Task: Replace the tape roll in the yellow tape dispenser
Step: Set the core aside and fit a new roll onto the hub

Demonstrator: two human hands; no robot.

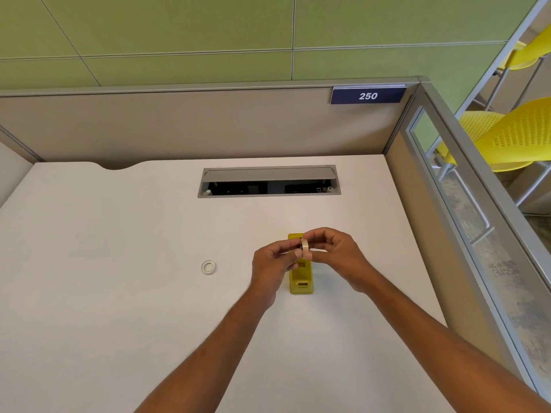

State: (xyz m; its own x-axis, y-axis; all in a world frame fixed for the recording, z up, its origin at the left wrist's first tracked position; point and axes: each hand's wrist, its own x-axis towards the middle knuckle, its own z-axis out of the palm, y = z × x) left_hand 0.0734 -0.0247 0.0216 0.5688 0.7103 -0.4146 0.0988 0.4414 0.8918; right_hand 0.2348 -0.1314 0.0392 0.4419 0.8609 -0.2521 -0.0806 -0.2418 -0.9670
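I pinch a tape roll [304, 248] on edge between my left hand [272, 265] and right hand [334, 253], fingers closed around it. Directly beneath them the yellow dispenser [301, 281] lies lengthwise away from me. Left of my left hand lies a white ring [208, 267].

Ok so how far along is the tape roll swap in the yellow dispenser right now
Partway. Done, apparently: a white ring, probably the old roll or its spent core, lies on the desk left of the yellow dispenser. In hand: the left hand and right hand pinch a tape roll above the dispenser. Left: seating that roll and threading the tape to the cutter.
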